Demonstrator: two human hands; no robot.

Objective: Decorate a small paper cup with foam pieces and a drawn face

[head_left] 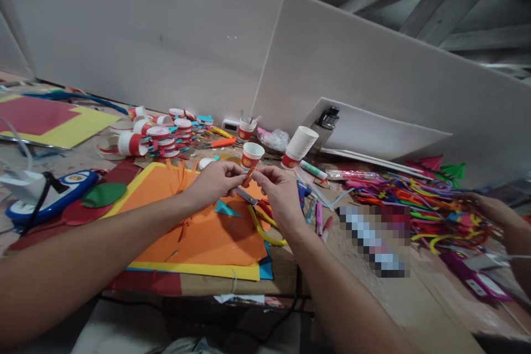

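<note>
Head view: print sits on the red band of the cup (251, 161), a yellow emblem too small to read. The stack (299, 146) to its right carries the same red and yellow at its foot, and a blocky blur covers whatever lettering the long case (373, 240) has.

Between the two hands, in front of the cup and above the orange sheet (215, 243), is the strip (249, 178): narrow, flat-looking, dull orange, mostly hidden by fingers. Its long axis seems to slant, the upper end leaning right and the lower end left, though little of it shows. The left hand (224, 180) has thumb and forefinger pinched on the strip; the right hand (277, 191) pinches it from the other side, its remaining fingers curled.

Just below the fingertips lie the scissors (265, 237), yellow-handled, their blades pointing away to the upper left. A teal scrap (227, 209) lies beside them on the orange sheet, and thin orange pieces (177, 177) are gathered near the left forearm. The yellow sheet (199, 270) shows beneath. Far right, another person's hand (483, 207) is at the bright pipe cleaners (415, 199).
</note>
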